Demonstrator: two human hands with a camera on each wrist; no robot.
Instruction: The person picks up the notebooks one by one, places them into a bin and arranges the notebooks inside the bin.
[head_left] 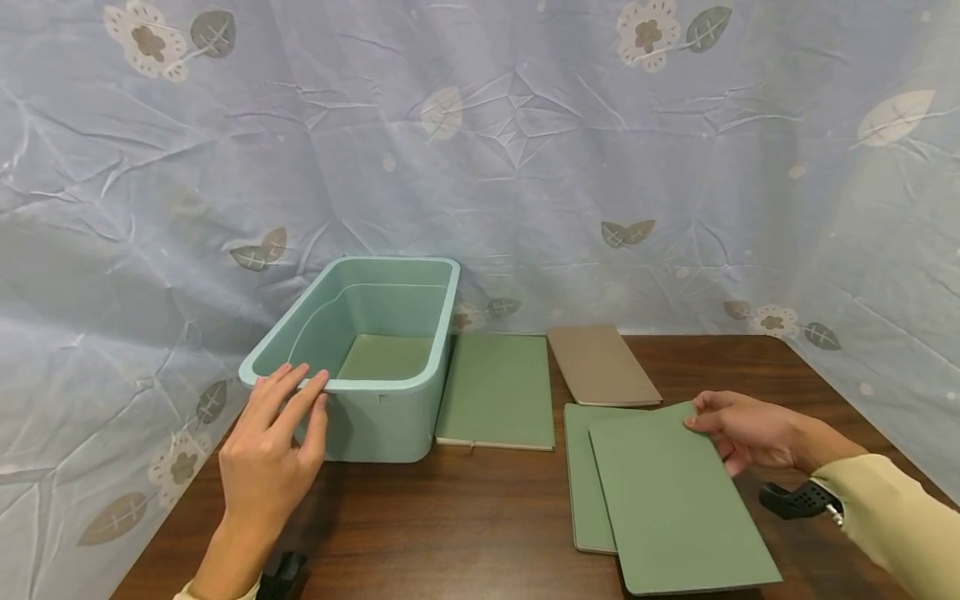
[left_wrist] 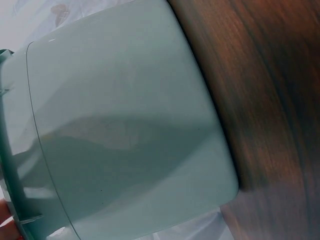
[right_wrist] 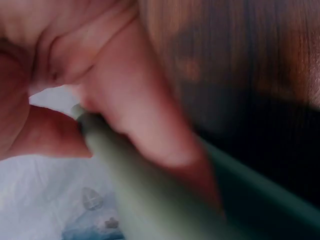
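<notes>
My right hand (head_left: 750, 429) pinches a green notebook (head_left: 682, 500) by its far right corner, thumb on top. The notebook is tilted and overlaps another green notebook (head_left: 588, 508) that lies on the table. In the right wrist view its edge runs between the thumb and fingers (right_wrist: 150, 110). My left hand (head_left: 270, 450) is at the near left rim of a light teal plastic tub (head_left: 375, 425), its fingers fairly straight and the tips right at the rim. The left wrist view is filled mostly by the tub's outer wall (left_wrist: 125, 110).
Inside the tub a flat green thing (head_left: 386, 357) lies on the bottom. Right of the tub is a green notebook (head_left: 495, 392), then a tan notebook (head_left: 603, 367) near the back edge. All stand on a dark wooden table (head_left: 465, 525), with a patterned curtain (head_left: 517, 183) behind.
</notes>
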